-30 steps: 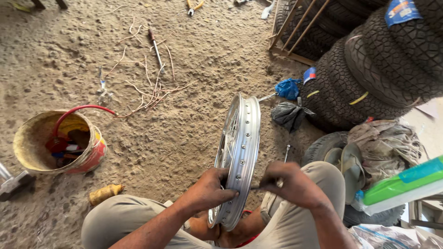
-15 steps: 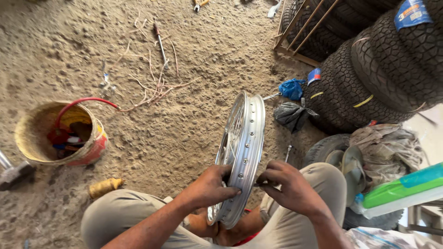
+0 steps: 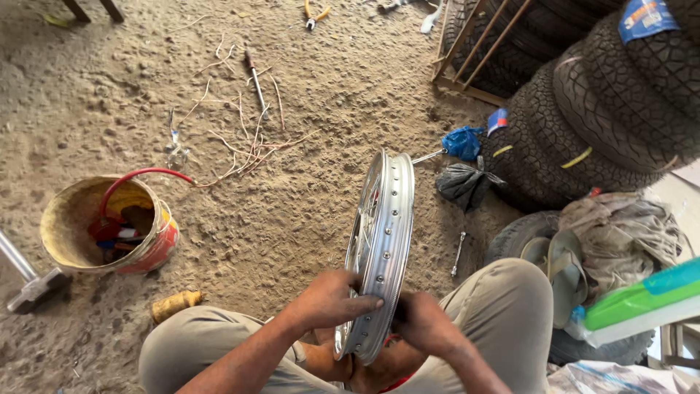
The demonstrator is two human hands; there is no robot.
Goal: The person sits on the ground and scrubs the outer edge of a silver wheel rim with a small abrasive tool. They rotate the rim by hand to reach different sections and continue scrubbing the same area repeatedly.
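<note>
A silver spoked wheel rim (image 3: 385,226) stands upright on edge between my knees, its lower part resting near my feet. My left hand (image 3: 329,298) grips the rim's near edge from the left, fingers laid across its drilled outer face. On the rim's right side my right hand (image 3: 421,322) is closed against the rim; whatever it pinches is hidden.
A dirty bucket (image 3: 80,248) with a red handle and small items sits on the sandy floor at left, a hammer (image 3: 33,281) beside it. Loose spokes (image 3: 248,138) lie farther out. Stacked tyres (image 3: 612,95) stand at right, rags (image 3: 620,233) and a wrench (image 3: 458,252) near my right knee.
The view has shifted slightly. My right hand has dropped lower and closer against the rim's right side. My left hand keeps its grip.
</note>
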